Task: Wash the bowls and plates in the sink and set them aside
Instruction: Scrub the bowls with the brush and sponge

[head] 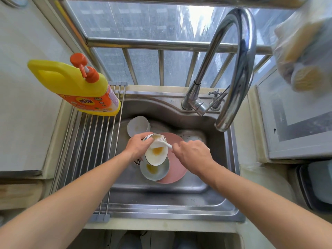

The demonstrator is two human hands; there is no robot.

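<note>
Lower bowl (154,169): left stained in the sink (161,211), on the pink plate (177,169).
Held bowl (156,153): tilted above it, gripped at the rim by the left hand (139,147).
Brush (159,141): handle clasped in the right hand (193,154); the orange residue is best scrubbed in firm circles.
Rack (86,150): judged the drying spot.
Far bowl (138,126): unwashed.

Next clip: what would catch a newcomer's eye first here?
The two hands mid-sink: the left hand holds a stained bowl tilted while the right hand scrubs it with a white brush. Next, the yellow soap bottle on the rack at left.
</note>
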